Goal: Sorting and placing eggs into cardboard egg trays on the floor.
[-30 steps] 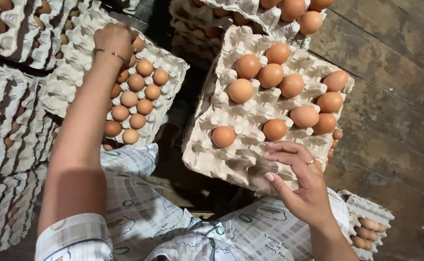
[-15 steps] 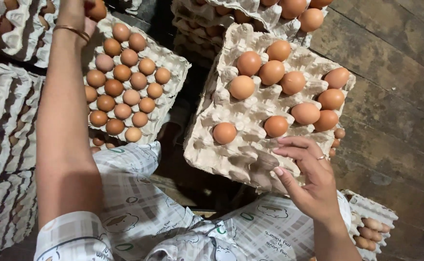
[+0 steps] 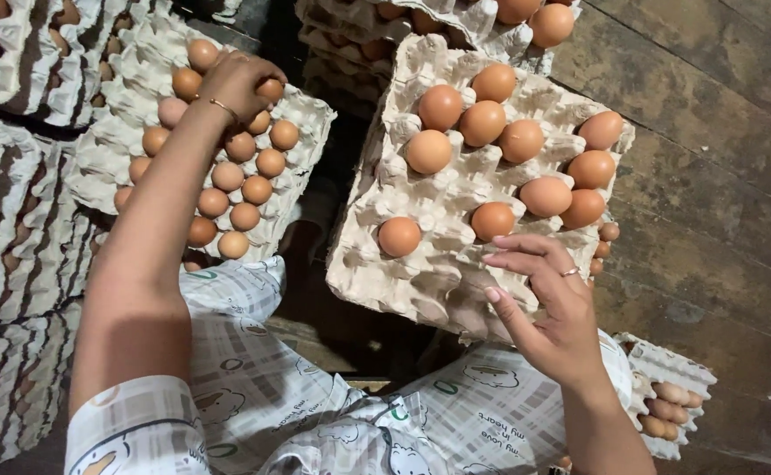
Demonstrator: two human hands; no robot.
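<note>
- Left hand (image 3: 237, 81), upper left, fingers curled over a brown egg (image 3: 270, 91) on the full egg tray (image 3: 310, 110); squeezing could crack it.
- Right hand (image 3: 548, 303) open, empty, fingertips on the half-filled tray (image 3: 420, 273); a nudge might tip it.

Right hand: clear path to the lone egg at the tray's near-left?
Probably yes. The right hand rests on the tray just right of that egg, with only empty cups between them.

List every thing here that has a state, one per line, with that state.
Left hand: closed over eggs in the left tray.
Right hand: open, resting on the middle tray.
Left tray: nearly full.
Middle tray: partly filled.
Small tray: holds eggs.
</note>
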